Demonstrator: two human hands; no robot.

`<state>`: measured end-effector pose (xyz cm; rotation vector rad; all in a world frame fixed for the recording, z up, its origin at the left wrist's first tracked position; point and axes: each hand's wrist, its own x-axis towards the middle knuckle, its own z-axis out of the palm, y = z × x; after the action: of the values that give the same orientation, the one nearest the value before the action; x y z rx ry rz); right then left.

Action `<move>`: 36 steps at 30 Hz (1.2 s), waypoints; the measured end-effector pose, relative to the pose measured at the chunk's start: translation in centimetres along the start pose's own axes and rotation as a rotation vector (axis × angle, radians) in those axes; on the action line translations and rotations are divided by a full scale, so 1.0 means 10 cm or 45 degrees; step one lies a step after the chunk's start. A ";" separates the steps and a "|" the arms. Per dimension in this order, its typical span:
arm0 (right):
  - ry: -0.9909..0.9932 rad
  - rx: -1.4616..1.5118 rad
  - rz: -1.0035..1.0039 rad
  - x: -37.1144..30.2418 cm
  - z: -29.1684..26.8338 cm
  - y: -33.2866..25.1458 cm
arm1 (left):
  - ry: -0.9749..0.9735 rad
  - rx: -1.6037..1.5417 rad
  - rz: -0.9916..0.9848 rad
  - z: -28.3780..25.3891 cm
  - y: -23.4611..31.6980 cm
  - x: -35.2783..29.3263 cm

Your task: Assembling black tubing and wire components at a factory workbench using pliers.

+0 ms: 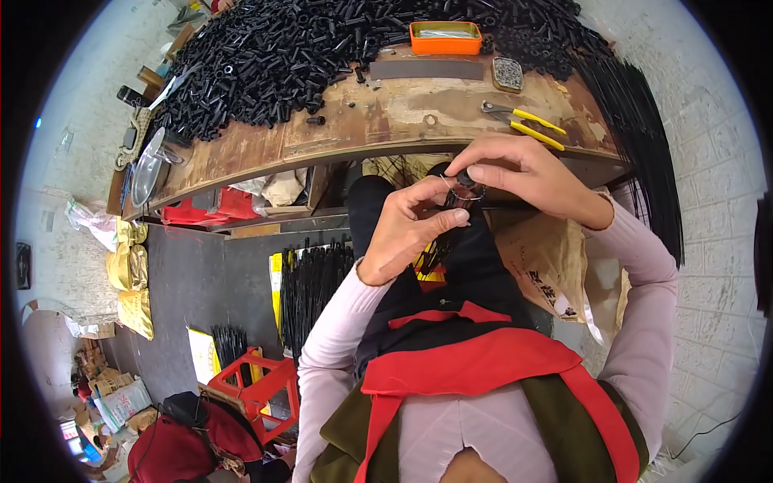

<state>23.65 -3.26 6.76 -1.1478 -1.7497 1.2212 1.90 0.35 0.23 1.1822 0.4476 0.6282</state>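
Over my lap, just off the near edge of the bench, both hands meet at a small dark cylindrical piece (pixel 466 194) with a thin shiny line around it. My left hand (pixel 407 229) is closed and pinches its lower part between thumb and fingers. From above, my right hand (pixel 527 173) bends its thumb and forefinger onto the upper end. A thin light sliver like a wire shows by the right forefinger's tip. Black strands (pixel 437 253) hang beneath the left thumb; whether they join the piece I cannot tell. Yellow-handled pliers (pixel 527 127) lie on the bench beyond my right hand.
A large heap of black bolt-like parts (pixel 266 68) covers the far side of the wooden bench (pixel 386 113). An orange tin (pixel 445 39) and a small box (pixel 507 74) stand there. Long black strands (pixel 640 121) drape off the right end. A red stool (pixel 262 382) stands lower left.
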 end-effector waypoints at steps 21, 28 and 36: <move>0.187 -0.110 -0.120 -0.14 -0.05 -0.03 | -0.038 0.032 0.002 0.22 0.10 0.05; 0.139 -0.200 -0.207 -0.09 -0.15 0.01 | -0.045 -0.005 -0.030 0.18 0.11 0.05; 0.111 -0.332 -0.320 0.00 -0.18 -0.06 | -0.003 -0.012 -0.026 0.17 0.12 0.06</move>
<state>25.08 -2.74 7.84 -1.0674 -1.9587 0.8005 3.16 -0.22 1.94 1.1682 0.4543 0.6106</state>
